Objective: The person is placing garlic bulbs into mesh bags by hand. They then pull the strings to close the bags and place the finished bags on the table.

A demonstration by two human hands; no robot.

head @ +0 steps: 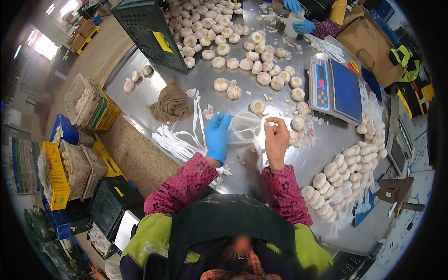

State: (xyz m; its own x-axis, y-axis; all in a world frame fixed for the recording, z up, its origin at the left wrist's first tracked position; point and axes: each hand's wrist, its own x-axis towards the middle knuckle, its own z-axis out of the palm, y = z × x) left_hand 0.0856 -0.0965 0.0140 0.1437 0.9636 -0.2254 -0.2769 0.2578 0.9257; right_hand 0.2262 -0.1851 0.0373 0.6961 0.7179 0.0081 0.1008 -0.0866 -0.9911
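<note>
In the middle of the view my left hand (217,138), in a blue glove, pinches one side of a thin white net sleeve (257,134). My bare right hand (277,142) has the other side between thumb and fingers, so the sleeve spans the gap. Between the hands is a round translucent plastic tube or cup (241,127); whether the net goes around it I cannot tell. Flat white net strips (176,143) lie in a bundle left of my gloved hand. A garlic bulb (257,107) sits just beyond the hands, and more garlic bulbs (263,78) spread behind it.
On the steel table (196,87) are a tipped dark crate (150,35), a brown cloth (171,101) and a digital scale (336,89). Netted garlic (336,182) is piled at right. Across the table, a co-worker's gloved hand (303,27) holds a white cup (290,26).
</note>
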